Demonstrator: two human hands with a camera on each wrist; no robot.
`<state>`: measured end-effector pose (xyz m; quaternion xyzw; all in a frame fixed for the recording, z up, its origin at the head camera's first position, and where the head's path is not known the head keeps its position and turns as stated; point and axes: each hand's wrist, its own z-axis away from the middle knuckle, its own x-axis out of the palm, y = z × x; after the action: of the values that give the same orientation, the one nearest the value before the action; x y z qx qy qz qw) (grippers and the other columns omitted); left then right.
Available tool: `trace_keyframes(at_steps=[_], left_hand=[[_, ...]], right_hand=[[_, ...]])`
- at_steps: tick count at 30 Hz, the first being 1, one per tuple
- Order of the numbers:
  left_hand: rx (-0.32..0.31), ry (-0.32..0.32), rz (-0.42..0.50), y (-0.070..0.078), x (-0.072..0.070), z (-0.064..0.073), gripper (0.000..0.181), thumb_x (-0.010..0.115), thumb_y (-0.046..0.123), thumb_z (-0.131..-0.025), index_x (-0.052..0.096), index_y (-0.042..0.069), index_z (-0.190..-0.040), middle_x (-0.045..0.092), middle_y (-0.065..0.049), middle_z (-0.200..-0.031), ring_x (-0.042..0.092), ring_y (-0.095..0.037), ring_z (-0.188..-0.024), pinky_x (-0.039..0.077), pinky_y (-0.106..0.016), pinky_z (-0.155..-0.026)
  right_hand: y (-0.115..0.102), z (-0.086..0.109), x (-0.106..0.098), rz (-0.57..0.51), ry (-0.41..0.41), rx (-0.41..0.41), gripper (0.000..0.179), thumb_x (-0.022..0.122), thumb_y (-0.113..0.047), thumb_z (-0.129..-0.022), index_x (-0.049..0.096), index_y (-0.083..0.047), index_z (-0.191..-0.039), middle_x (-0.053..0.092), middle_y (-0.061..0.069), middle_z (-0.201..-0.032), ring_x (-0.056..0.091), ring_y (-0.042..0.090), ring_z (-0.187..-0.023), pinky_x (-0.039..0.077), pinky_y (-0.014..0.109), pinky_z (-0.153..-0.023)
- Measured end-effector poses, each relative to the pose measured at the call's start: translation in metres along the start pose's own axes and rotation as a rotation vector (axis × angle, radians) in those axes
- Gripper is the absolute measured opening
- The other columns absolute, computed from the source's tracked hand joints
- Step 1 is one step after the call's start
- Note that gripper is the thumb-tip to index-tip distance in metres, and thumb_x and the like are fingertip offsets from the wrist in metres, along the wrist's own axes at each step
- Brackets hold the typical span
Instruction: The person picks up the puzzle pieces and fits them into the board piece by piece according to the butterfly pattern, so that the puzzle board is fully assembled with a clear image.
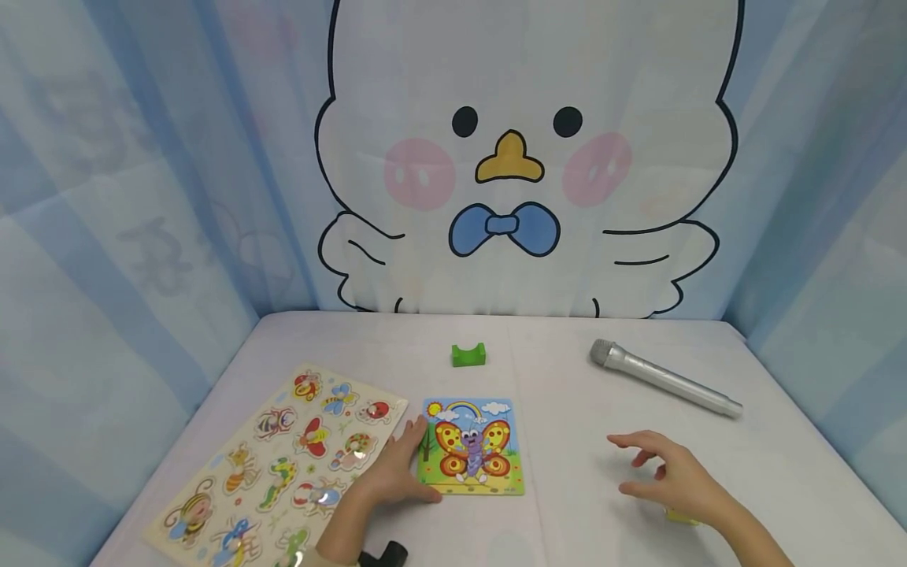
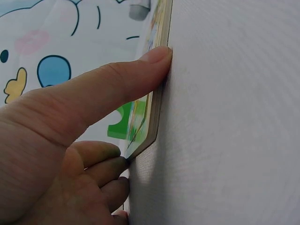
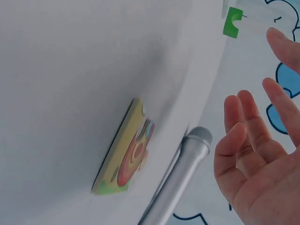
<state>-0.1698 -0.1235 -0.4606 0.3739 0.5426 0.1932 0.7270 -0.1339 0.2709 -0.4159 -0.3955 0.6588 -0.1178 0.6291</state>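
Note:
A square butterfly puzzle [image 1: 473,446] lies flat on the table, and its layered edge [image 2: 152,124] shows from the side. My left hand [image 1: 397,472] holds it at the near left corner, the thumb [image 2: 126,79] along the near edge and the fingers at the left edge. My right hand [image 1: 673,476] hovers over the table to the right, fingers spread and loosely bent, holding nothing. Below its wrist lies a small yellow puzzle piece [image 1: 682,517], mostly hidden by the arm; the right wrist view shows red and green print on the piece [image 3: 124,157].
A cream board with insect pictures [image 1: 283,465] lies left, partly under my left forearm. Behind the puzzle stands a green notched block [image 1: 468,356]. A silver microphone [image 1: 666,378] lies at the back right. Patterned curtains [image 1: 524,276] border the table.

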Motion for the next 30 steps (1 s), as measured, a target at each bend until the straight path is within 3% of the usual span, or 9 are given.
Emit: trace_keyframes(at_steps=[6,13,20,26,30], left_hand=[[0.001,0.004,-0.005,0.0,0.0,0.0,0.112,0.086,0.025,-0.056,0.021,-0.003,-0.143,0.019,-0.021,-0.148,0.011,-0.035,-0.137,0.004,-0.053,-0.11],[-0.006,0.004,-0.013,0.0,0.001,0.0,0.112,0.086,0.026,-0.056,0.021,-0.003,-0.143,0.019,-0.021,-0.148,0.011,-0.036,-0.137,0.004,-0.053,-0.11],[-0.012,-0.005,-0.011,0.001,0.001,0.0,0.112,0.085,0.025,-0.057,0.021,-0.003,-0.143,0.018,-0.021,-0.148,0.01,-0.035,-0.137,0.003,-0.053,-0.11],[-0.015,-0.004,0.003,0.001,0.001,0.0,0.112,0.085,0.025,-0.057,0.02,-0.001,-0.144,0.018,-0.02,-0.149,0.01,-0.036,-0.137,0.003,-0.054,-0.109],[-0.015,-0.003,0.003,0.0,0.0,0.0,0.112,0.085,0.025,-0.057,0.02,-0.001,-0.144,0.018,-0.02,-0.149,0.01,-0.036,-0.137,0.003,-0.055,-0.109]], right_hand=[[0.011,0.013,-0.017,0.001,-0.018,0.103,0.058,0.078,-0.025,-0.07,0.057,-0.009,-0.121,0.057,-0.001,-0.113,0.052,0.008,-0.083,0.042,0.022,-0.054],[0.024,0.026,-0.03,0.068,-0.141,0.21,0.065,0.078,-0.03,-0.068,0.055,-0.004,-0.123,0.054,0.013,-0.116,0.051,0.005,-0.084,0.044,0.022,-0.058],[0.037,0.031,-0.033,0.111,-0.222,0.313,0.07,0.083,-0.023,-0.061,0.055,-0.002,-0.122,0.056,0.012,-0.111,0.051,0.022,-0.089,0.048,0.032,-0.066],[0.043,0.033,-0.026,0.229,-0.236,0.26,0.063,0.084,-0.016,-0.058,0.061,-0.005,-0.115,0.055,0.0,-0.097,0.05,0.016,-0.084,0.048,0.029,-0.069],[0.04,0.029,-0.022,0.226,-0.23,0.323,0.062,0.084,-0.008,-0.056,0.062,-0.005,-0.114,0.057,0.0,-0.091,0.051,0.019,-0.084,0.049,0.04,-0.075]])
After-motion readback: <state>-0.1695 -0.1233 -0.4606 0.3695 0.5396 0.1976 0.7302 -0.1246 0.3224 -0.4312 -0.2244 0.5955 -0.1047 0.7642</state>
